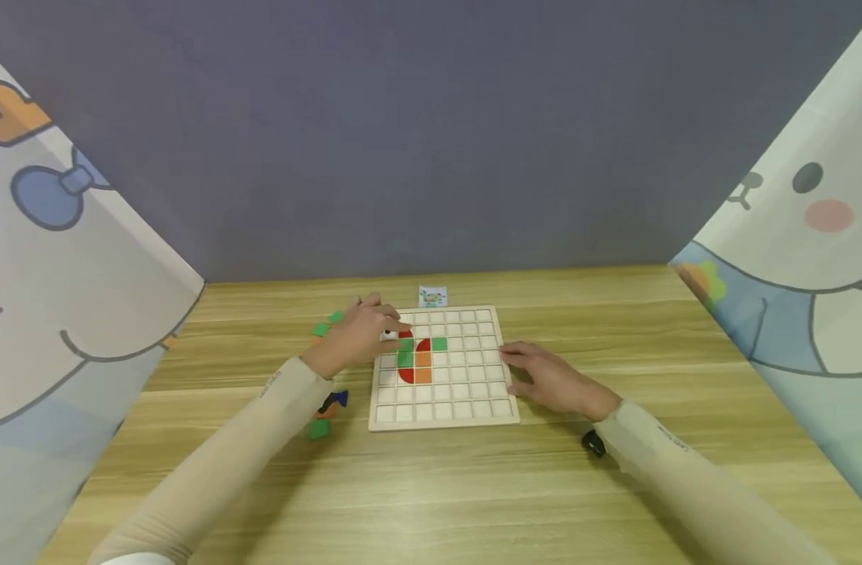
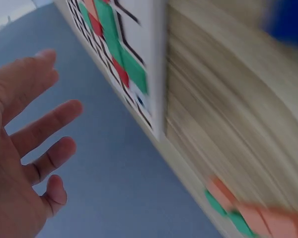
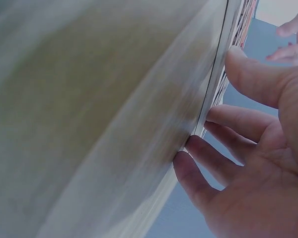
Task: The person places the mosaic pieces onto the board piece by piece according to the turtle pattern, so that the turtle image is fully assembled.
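A white grid board (image 1: 443,427) with a pale wooden frame lies on the table. Green, red and orange tiles fill some of its left squares, among them an orange tile (image 1: 423,359) and a green tile (image 1: 439,344). My left hand (image 1: 356,337) is over the board's upper left edge. In the left wrist view its fingers (image 2: 47,126) are spread and hold nothing. At the right edge of the board, my right hand (image 1: 551,380) rests with fingertips and thumb against the frame. Part of the upper left corner is hidden by the left hand.
A small picture card (image 1: 433,296) lies behind the board. Loose green and orange tiles, including a green tile (image 1: 319,429), lie to its left, near a dark blue piece (image 1: 341,398). A black object (image 1: 594,443) sits by the right forearm. A grey wall (image 1: 431,157) stands behind.
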`<state>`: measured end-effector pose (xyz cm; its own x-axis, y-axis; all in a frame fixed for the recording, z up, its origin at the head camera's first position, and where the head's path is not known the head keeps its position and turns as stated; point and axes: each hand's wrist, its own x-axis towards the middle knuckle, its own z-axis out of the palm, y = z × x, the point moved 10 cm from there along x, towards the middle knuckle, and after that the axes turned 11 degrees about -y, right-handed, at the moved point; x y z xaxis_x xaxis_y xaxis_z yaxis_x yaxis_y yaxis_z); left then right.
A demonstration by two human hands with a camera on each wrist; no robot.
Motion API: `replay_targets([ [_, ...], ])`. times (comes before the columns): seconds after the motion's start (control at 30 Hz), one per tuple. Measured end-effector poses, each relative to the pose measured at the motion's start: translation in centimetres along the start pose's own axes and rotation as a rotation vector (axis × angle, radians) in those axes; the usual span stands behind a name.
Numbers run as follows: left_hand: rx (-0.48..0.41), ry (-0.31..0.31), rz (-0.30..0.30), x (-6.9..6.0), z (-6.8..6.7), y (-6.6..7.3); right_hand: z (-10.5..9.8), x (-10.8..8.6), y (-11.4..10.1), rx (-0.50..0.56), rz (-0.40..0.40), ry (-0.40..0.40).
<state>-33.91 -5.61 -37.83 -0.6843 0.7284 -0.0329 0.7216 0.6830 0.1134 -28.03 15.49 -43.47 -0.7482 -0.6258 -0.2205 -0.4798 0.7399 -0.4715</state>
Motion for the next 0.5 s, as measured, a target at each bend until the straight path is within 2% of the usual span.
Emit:
replay_targets([
  [0.13, -0.024, 0.037, -0.047, -2.5, -0.3, -2.3, 0.1, -0.2, 0.2, 0.007, 0.004, -0.003],
  [0.23, -0.041, 0.047, -0.078, -4.4, 0.0, -4.3, 0.0, -0.3, 0.1, 0.004, 0.005, 0.003],
  [0.33, -0.046, 0.015, -0.112, -6.2, 0.8, -6.6, -0.1, -0.3, 0.0, 0.0, 0.005, 0.006],
  [0.5, -0.106, -0.089, -0.209, -8.7, 2.6, -10.1, -0.1, -0.2, -0.2, 0.007, -0.002, 0.008],
])
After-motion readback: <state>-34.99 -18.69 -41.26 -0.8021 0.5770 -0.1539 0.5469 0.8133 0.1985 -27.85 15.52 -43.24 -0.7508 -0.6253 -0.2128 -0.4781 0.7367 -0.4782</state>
